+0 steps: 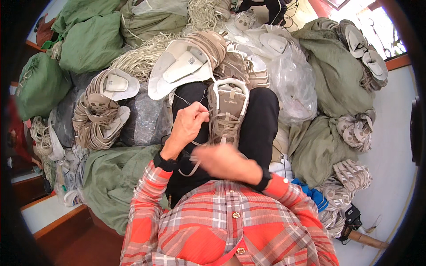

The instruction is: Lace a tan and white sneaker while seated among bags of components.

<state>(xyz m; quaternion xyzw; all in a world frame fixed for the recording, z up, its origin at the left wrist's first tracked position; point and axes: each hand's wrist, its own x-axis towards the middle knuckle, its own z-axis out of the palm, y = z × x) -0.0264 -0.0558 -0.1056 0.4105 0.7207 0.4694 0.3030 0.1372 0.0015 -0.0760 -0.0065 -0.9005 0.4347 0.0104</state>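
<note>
A taupe shoe upper with a pale-edged tongue stands between my knees, its laces crossed through the eyelets. My left hand is closed in a pinch at the upper's left side, on what looks like the shoelace; its fingertips partly hide it. Across the lower end of the upper passes my right hand, smeared by motion, so its fingers cannot be read. A loose shoelace loops beside that hand, over my dark trousers. The toe end of the upper is hidden behind my right hand.
Nested shoe uppers lean beyond my left knee, with another stack farther left. Bundled laces lie behind. Green sacks, an olive sack and clear plastic bags surround me. A hammer lies at lower right.
</note>
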